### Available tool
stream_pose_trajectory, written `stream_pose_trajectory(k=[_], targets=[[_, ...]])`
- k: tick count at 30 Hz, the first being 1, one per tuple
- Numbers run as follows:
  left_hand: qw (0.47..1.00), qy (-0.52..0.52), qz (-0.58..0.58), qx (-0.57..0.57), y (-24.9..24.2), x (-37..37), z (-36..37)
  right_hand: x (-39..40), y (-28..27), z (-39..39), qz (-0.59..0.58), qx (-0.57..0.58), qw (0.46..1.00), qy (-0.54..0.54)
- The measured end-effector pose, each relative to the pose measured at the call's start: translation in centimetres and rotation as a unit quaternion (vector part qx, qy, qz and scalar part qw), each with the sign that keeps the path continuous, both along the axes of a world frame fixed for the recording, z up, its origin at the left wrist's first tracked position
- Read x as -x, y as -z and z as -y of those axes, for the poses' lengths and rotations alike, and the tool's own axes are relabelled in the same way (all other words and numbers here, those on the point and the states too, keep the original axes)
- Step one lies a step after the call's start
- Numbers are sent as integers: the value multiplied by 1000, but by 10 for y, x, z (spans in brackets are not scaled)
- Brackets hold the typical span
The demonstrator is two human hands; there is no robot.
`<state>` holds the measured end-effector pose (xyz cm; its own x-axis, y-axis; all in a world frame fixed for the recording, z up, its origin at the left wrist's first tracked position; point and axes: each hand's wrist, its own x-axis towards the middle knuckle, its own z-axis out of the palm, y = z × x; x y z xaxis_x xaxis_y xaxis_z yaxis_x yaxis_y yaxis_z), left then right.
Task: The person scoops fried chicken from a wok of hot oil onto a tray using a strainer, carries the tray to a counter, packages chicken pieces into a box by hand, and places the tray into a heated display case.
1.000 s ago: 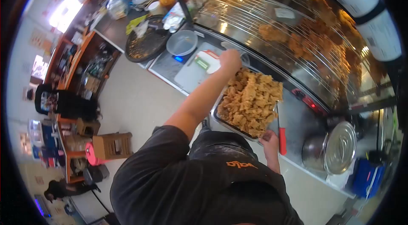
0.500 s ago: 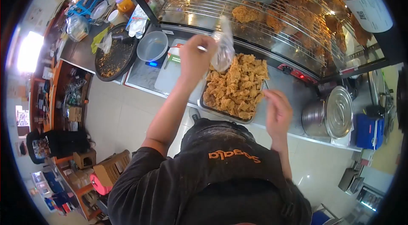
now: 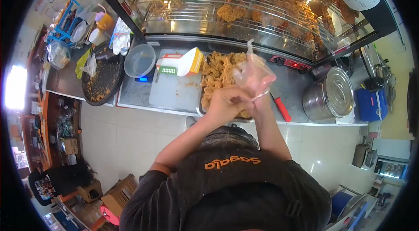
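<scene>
My left hand [image 3: 229,103] pinches the open edge of a clear plastic bag [image 3: 252,58]. Inside that bag is my right hand [image 3: 261,83]; the crinkled plastic blurs its fingers, so their pose is unclear. Both hands meet over the right side of a metal tray piled with fried, breaded pieces [image 3: 213,71]. A yellow and white carton [image 3: 190,61] lies open on a white cutting board [image 3: 174,93] left of the tray, beside a green-patterned piece [image 3: 167,70].
Behind the tray stands a heated display case with wire racks [image 3: 192,10]. A clear tub [image 3: 139,60] and a dark round tray with crumbs [image 3: 102,78] are on the left. To the right are a red-handled tool [image 3: 283,109] and a lidded steel pot [image 3: 329,93].
My left hand has moved right and down with the bag. My right hand has come up and gone into the bag. The view has shifted, now showing the carton and red handle.
</scene>
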<state>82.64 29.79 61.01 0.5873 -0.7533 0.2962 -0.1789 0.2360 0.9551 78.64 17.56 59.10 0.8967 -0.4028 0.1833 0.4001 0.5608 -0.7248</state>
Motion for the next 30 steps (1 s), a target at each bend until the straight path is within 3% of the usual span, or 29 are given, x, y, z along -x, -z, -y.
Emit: stream_pose_trajectory(k=[3, 5, 7, 8, 9, 10, 11, 13, 14, 15, 17, 19, 22, 25, 26, 27, 28, 30], targets=[[995, 85, 45, -3, 6, 9, 10, -1, -17, 20, -13, -43, 991, 125], [993, 116, 34, 1, 3, 13, 15, 5, -14, 31, 127, -16, 987, 96], [986, 160, 28, 26, 10, 17, 19, 11, -19, 35, 131, -14, 988, 75], [980, 194, 2, 37, 10, 24, 18, 16, -34, 32, 63, -24, 995, 71], [987, 147, 61, 26, 12, 23, 15, 20, -42, 31, -3, -35, 997, 68], [987, 99, 122, 15, 16, 16, 9, 20, -39, 38, -95, 107, 985, 93], [982, 47, 182, 5, 20, 6, 3, 15, -32, 52, -184, 246, 945, 115], [946, -180, 267, -19, 39, -30, -26, -1, -25, 76, -340, 501, 782, 148], [899, -315, 299, -61, 52, -50, -44, -10, -28, 76, -348, 557, 743, 127], [833, -395, 348, -172, 60, -69, -60, -22, -31, 70, -356, 609, 701, 105], [760, -469, 398, -211, 71, -92, -72, -44, -30, 48, -365, 690, 618, 94], [788, -436, 376, -218, 87, -107, -64, -66, -25, 22, -370, 747, 541, 116], [820, -384, 340, -255, 105, -121, -62, -95, -2, 20, -417, 766, 483, 72], [832, -366, 337, -247, 110, -120, -71, -95, 0, 32, -383, 700, 598, 76], [831, -365, 353, -227, 111, -120, -78, -91, -15, 29, -394, 681, 613, 64], [831, -362, 369, -208, 113, -119, -86, -94, -6, 39, -379, 669, 637, 55], [834, -345, 369, -219, 113, -117, -94, -106, 28, 75, -367, 616, 697, 26], [843, -305, 374, -238, 108, -118, -111, -81, -5, 70, -376, 665, 643, 45]])
